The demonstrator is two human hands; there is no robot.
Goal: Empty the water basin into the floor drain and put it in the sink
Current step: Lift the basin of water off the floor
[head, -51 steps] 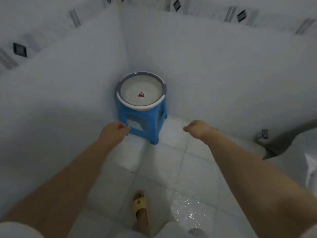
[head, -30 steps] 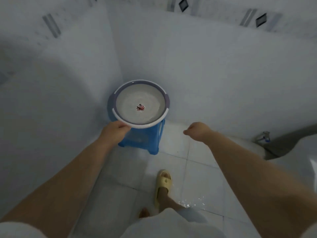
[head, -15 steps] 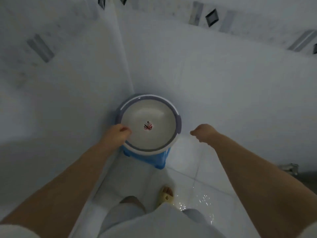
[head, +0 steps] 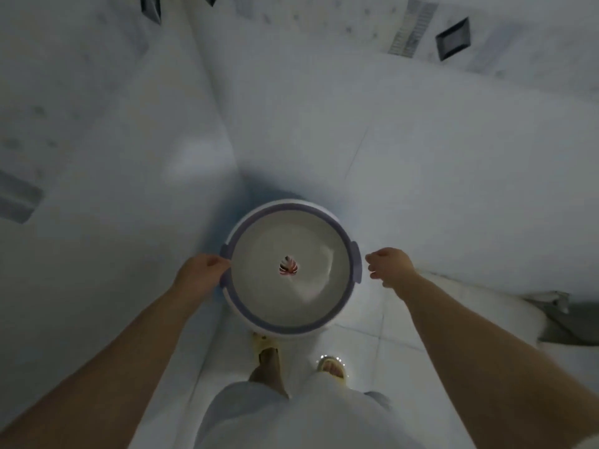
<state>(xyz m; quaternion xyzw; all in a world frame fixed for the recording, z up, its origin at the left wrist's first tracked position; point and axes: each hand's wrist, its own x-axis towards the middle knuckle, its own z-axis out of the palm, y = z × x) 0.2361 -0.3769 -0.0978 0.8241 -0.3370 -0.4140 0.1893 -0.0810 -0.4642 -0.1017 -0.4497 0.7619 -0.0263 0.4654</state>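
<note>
Left hand [head: 199,275] gripping the left rim, fingers closing on it | water basin [head: 290,270] sitting level in the tiled corner, above the feet | right hand [head: 390,265] hovering just beside the right handle, fingers loosely spread, not touching

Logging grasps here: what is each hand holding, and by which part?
The left hand grips the basin at its left rim handle. The right hand is open beside the right handle, holding nothing.

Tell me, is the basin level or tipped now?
Level: the basin shows its full round rim from above, nothing pouring out. The left hand holds its rim.
</note>
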